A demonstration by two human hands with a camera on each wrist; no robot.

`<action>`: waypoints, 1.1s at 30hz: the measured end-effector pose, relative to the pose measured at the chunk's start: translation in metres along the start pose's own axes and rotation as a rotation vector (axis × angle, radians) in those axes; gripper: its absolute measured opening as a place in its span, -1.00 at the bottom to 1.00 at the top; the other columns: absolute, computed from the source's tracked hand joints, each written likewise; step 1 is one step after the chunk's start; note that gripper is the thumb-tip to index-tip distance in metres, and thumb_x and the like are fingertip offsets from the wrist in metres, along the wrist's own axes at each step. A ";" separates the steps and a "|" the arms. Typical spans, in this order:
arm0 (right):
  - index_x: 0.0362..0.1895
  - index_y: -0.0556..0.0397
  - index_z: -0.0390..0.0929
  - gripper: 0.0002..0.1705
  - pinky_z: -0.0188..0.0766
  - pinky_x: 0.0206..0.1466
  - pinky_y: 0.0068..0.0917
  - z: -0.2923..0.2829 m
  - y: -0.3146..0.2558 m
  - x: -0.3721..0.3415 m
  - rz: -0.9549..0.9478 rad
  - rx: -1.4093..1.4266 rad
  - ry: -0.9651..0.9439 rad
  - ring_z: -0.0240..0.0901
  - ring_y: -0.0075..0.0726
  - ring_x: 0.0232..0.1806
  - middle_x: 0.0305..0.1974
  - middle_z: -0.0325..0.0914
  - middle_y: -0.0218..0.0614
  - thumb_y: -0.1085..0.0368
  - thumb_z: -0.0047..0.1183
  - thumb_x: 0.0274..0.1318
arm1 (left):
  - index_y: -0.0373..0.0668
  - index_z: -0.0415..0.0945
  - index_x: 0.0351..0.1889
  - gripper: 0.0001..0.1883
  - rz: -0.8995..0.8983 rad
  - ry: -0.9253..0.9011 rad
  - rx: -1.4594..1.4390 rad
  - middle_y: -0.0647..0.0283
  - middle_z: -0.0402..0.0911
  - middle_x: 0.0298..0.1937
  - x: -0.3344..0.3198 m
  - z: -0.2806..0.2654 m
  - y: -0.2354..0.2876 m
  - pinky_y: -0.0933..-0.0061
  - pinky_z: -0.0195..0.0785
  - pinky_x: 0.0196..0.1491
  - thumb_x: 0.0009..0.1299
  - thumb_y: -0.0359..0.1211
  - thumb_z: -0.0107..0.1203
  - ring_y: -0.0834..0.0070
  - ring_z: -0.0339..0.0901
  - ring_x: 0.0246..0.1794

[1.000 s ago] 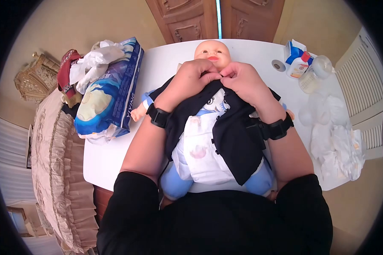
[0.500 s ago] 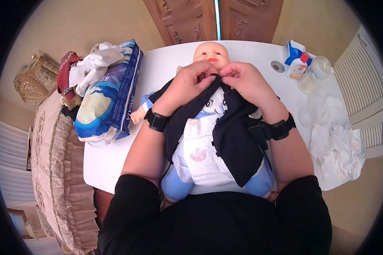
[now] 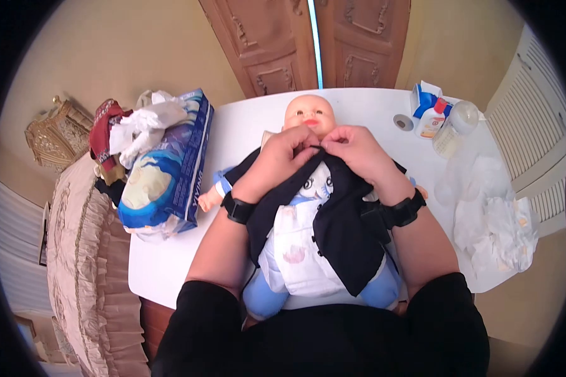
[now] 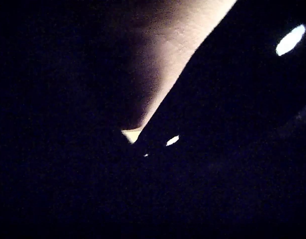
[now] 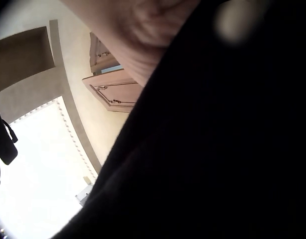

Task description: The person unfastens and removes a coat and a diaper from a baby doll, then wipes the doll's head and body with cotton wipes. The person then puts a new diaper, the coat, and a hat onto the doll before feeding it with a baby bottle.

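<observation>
A baby doll (image 3: 310,112) lies face up on the white table, in blue clothing and a white diaper (image 3: 299,254). Over its chest is a black buttoned top (image 3: 349,232), its lower front hanging apart with small buttons along one edge. Just under the doll's chin, my left hand (image 3: 286,154) pinches the top's neck edge. My right hand (image 3: 361,156) pinches the opposite edge, fingertips close to the left ones. Dark cloth (image 4: 143,199) fills most of the left wrist view. In the right wrist view black fabric (image 5: 217,149) hides the fingertips.
A blue diaper pack (image 3: 170,169) with white cloths (image 3: 148,125) on it stands at the table's left. At the back right are a lotion bottle (image 3: 430,122) and a clear baby bottle (image 3: 449,135). Crumpled white diapers (image 3: 497,232) lie along the right edge of the table (image 3: 170,270).
The head view has tipped upward, so the table and doll sit lower in it. Both hands stay at the neck of the black top, their fingertips shifting slightly.
</observation>
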State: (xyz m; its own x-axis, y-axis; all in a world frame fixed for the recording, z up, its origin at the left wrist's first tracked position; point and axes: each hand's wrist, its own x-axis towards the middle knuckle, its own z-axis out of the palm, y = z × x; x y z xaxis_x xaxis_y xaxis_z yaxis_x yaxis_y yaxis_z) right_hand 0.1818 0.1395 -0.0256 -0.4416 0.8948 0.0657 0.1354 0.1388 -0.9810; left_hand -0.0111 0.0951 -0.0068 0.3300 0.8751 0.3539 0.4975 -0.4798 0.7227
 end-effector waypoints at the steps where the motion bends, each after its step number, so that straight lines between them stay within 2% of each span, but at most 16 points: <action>1: -0.35 0.17 0.63 -0.84 0.40 -0.23 -0.56 0.001 0.001 0.000 0.020 0.032 0.011 0.45 -0.57 -0.36 -0.43 0.59 -0.41 0.31 0.18 0.10 | -0.24 0.48 -0.25 -0.87 0.010 0.005 0.002 0.31 0.49 -0.42 0.000 0.001 -0.001 0.56 0.34 -0.32 0.27 -0.58 0.15 0.62 0.44 -0.42; 4: -0.35 0.19 0.62 -0.84 0.39 -0.22 -0.58 0.001 0.002 0.002 0.043 0.082 0.001 0.45 -0.58 -0.33 -0.40 0.59 -0.39 0.31 0.18 0.11 | -0.24 0.47 -0.27 -0.87 -0.005 0.006 0.026 0.30 0.50 -0.43 0.001 0.002 0.001 0.55 0.35 -0.34 0.27 -0.57 0.17 0.62 0.45 -0.43; 6: -0.34 0.19 0.62 -0.84 0.39 -0.22 -0.58 0.000 0.001 0.002 0.065 0.087 -0.021 0.45 -0.57 -0.33 -0.39 0.58 -0.38 0.32 0.17 0.11 | -0.24 0.47 -0.29 -0.87 0.034 0.048 0.007 0.35 0.47 -0.50 0.002 0.004 0.001 0.59 0.25 -0.43 0.27 -0.56 0.19 0.70 0.32 -0.53; 7: -0.34 0.19 0.62 -0.84 0.39 -0.22 -0.58 0.000 0.000 0.002 0.065 0.087 -0.020 0.45 -0.57 -0.33 -0.39 0.58 -0.38 0.32 0.17 0.11 | -0.24 0.47 -0.29 -0.87 0.034 0.048 0.007 0.35 0.47 -0.50 0.002 0.003 0.001 0.59 0.25 -0.43 0.27 -0.56 0.19 0.70 0.32 -0.53; 13: -0.34 0.19 0.63 -0.84 0.38 -0.22 -0.58 -0.001 -0.002 0.001 0.091 0.154 -0.035 0.44 -0.57 -0.32 -0.38 0.58 -0.38 0.32 0.17 0.11 | -0.24 0.45 -0.29 -0.84 0.063 0.060 0.116 0.30 0.50 -0.50 0.003 0.004 0.000 0.57 0.29 -0.43 0.26 -0.53 0.23 0.66 0.36 -0.56; 19: -0.31 0.21 0.64 -0.82 0.39 -0.20 -0.57 0.000 0.000 0.001 0.073 0.076 -0.036 0.45 -0.56 -0.32 -0.37 0.60 -0.36 0.31 0.16 0.12 | -0.25 0.46 -0.28 -0.83 0.099 0.075 0.135 0.25 0.54 -0.46 0.003 0.005 -0.006 0.56 0.36 -0.38 0.26 -0.49 0.26 0.61 0.45 -0.52; 26: -0.26 0.21 0.64 -0.77 0.38 -0.19 -0.57 -0.003 -0.006 0.000 0.086 0.032 -0.067 0.45 -0.55 -0.29 -0.35 0.60 -0.34 0.26 0.16 0.15 | -0.26 0.53 -0.25 -0.83 0.162 0.081 0.202 0.18 0.62 -0.37 0.005 0.005 -0.005 0.46 0.44 -0.29 0.25 -0.46 0.26 0.41 0.59 -0.41; 28: -0.24 0.17 0.61 -0.80 0.38 -0.20 -0.64 -0.004 -0.011 -0.001 0.117 0.005 -0.094 0.44 -0.61 -0.32 -0.34 0.58 -0.43 0.27 0.14 0.19 | -0.25 0.54 -0.25 -0.85 0.194 0.073 0.256 0.15 0.62 -0.35 0.005 0.003 -0.003 0.41 0.46 -0.26 0.25 -0.47 0.25 0.29 0.61 -0.37; 29: -0.24 0.17 0.61 -0.80 0.38 -0.20 -0.64 -0.004 -0.012 -0.002 0.119 0.006 -0.096 0.44 -0.61 -0.32 -0.34 0.58 -0.43 0.27 0.14 0.19 | -0.25 0.54 -0.25 -0.85 0.191 0.072 0.255 0.15 0.62 -0.35 0.005 0.004 -0.005 0.41 0.46 -0.26 0.25 -0.47 0.25 0.29 0.61 -0.37; 33: -0.25 0.19 0.59 -0.79 0.38 -0.23 -0.64 -0.003 -0.014 -0.004 0.075 -0.079 -0.127 0.42 -0.62 -0.34 -0.36 0.55 -0.44 0.32 0.25 0.08 | -0.24 0.55 -0.26 -0.84 0.226 0.088 0.242 0.13 0.62 -0.32 0.005 0.004 -0.007 0.37 0.46 -0.24 0.22 -0.48 0.25 0.22 0.60 -0.32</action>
State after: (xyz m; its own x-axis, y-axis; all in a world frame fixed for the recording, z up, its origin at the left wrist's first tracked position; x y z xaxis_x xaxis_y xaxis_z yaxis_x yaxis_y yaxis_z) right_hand 0.1845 0.1349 -0.0115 -0.5351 0.8440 -0.0361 0.2399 0.1108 -0.9645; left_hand -0.0092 0.1025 -0.0125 0.3887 0.7418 0.5465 0.5987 -0.6542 0.4622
